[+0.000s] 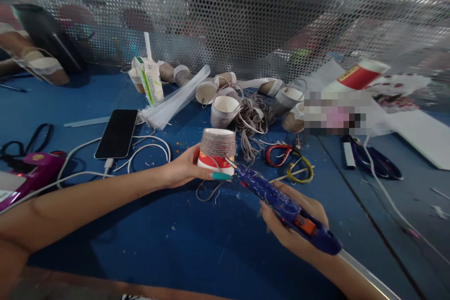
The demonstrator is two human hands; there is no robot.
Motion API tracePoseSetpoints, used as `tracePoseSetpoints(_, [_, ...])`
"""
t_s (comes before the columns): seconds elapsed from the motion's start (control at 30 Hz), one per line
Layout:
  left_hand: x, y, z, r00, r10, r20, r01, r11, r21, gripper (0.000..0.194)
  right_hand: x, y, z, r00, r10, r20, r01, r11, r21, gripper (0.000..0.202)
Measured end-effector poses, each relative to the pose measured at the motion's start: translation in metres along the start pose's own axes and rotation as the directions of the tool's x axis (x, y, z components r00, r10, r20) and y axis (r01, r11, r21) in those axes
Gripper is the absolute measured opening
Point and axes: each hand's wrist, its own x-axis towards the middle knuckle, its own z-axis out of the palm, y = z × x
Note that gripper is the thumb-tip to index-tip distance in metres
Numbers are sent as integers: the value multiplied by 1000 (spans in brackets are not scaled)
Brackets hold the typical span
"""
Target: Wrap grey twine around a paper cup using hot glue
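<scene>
My left hand (188,167) is wrapped round a paper cup (211,163), its thumb along the lower side. The cup is red and white below, with grey-brown cord (218,142) wound round the part near its upper rim. A loose end of cord hangs down beneath it. In my right hand (298,215) is a blue hot glue gun (277,197), with a clear glue stick (365,272) sticking out of its back. The gun's metal nozzle (230,162) points at the cup just below the wound cord; whether it touches I cannot tell.
Behind the cup lie a cord heap (251,119), several cord-wrapped cups (225,110) and a bundle of clear sticks (176,101). A phone (116,133) with a white cable is on the left. Red-handled scissors (279,154) and dark-handled scissors (379,161) lie right. A perforated metal screen (225,23) stands behind.
</scene>
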Motion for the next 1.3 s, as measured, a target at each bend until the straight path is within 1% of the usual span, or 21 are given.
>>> tracePoseSetpoints(0.1, [-1,0,-2,1000,-8,-4,8,1000,-6,57,-1,2,1,999,-20,-28,21,1000,8,11])
tracePoseSetpoints(0.23, [-1,1,-5,1000,-21,-10,21,1000,-4,57,0,3,2,996,-50,-69,50,999,4,15])
tracePoseSetpoints(0.37, [-1,3,-4,999,-15,30,14,999,30,57,5,-5,0,994,-68,-90,70,997,16,13])
tracePoseSetpoints(0.53, [-1,3,-5,998,-11,59,8,999,45,60,9,-13,-4,986,-135,-93,135,991,-9,13])
tracePoseSetpoints(0.63, [-2,3,-6,997,-6,80,4,1000,27,59,9,-14,-5,990,-121,-78,120,993,-15,13])
tracePoseSetpoints(0.83, [-3,4,-5,984,-37,174,45,998,-40,56,9,-15,-4,995,-85,-56,86,996,4,10])
tracePoseSetpoints(0.97, [-3,4,-1,988,-10,154,15,999,-31,57,9,-15,-2,994,-93,-59,94,995,19,11])
tracePoseSetpoints(1.17, [-2,2,-1,998,-5,63,-1,994,107,61,7,-12,-1,996,-74,-56,75,997,19,9])
tracePoseSetpoints(1.3, [-2,1,-2,998,6,60,-12,996,94,63,6,-11,0,996,-67,-62,68,998,9,8])
